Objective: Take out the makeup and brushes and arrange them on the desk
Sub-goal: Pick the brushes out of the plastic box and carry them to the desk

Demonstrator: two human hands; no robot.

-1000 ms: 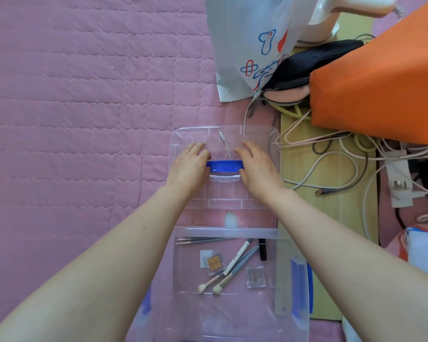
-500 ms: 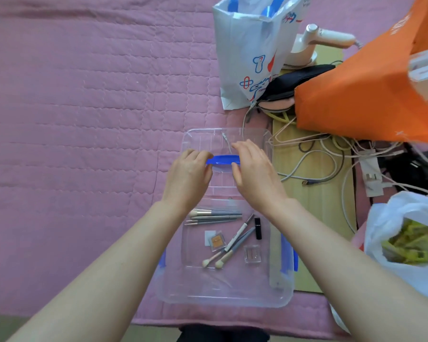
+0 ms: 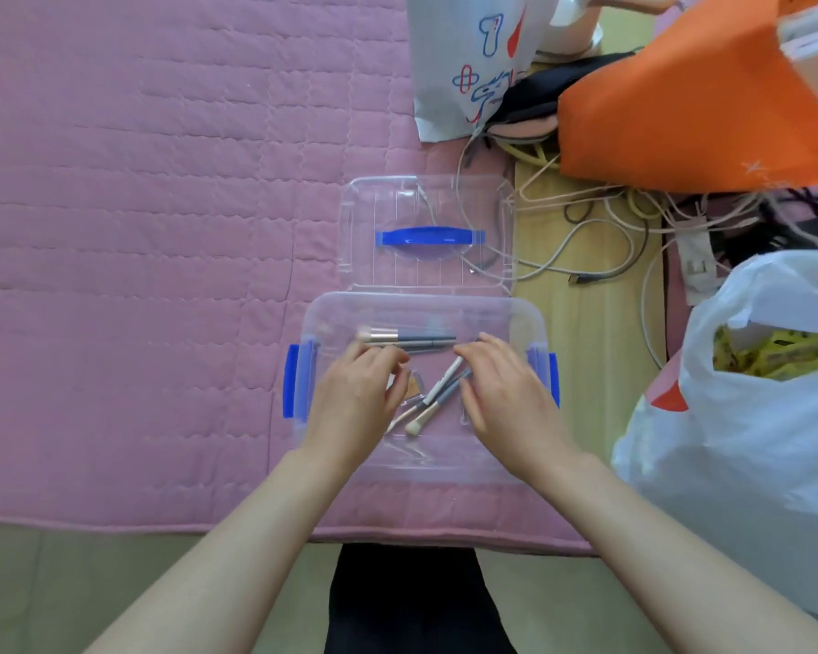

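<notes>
Clear-walled and blue-latched, sitting open at the near edge of the pink quilted cover (image 3: 138,228): reaching down into this clear plastic storage box (image 3: 421,300) with both hands at once. Lowering the left hand (image 3: 355,398) beside the row of grey-handled makeup brushes with rose-gold ferrules (image 3: 407,338) lying along the far wall. Bringing the right hand (image 3: 506,398) to the upper ends of the two crossed grey-handled brushes (image 3: 438,394) in the middle. Not being able to tell either grip: fingers bent over the handles, but hiding whether pinching anything or only brushing against it.

Judging the risks from here:
- Risking a slip by pinching thin, smooth handles at their very ends, letting a brush swing and drop back.
- Risking a tangle by lifting one crossed brush while dragging its neighbour along.
- Risking a missed item by covering the small orange eyeshadow pan (image 3: 414,384) with the left fingers.
- Risking a shove of the light box off the near edge by pressing against its wall.
- Risking clutter by laying items toward the right edge, near the tangle of pale cables (image 3: 586,228) and the white plastic bag (image 3: 752,394), instead of on the bare quilting at the left.
- Risking a knock against the clear lid with blue handle (image 3: 426,200) lying just beyond the box.
</notes>
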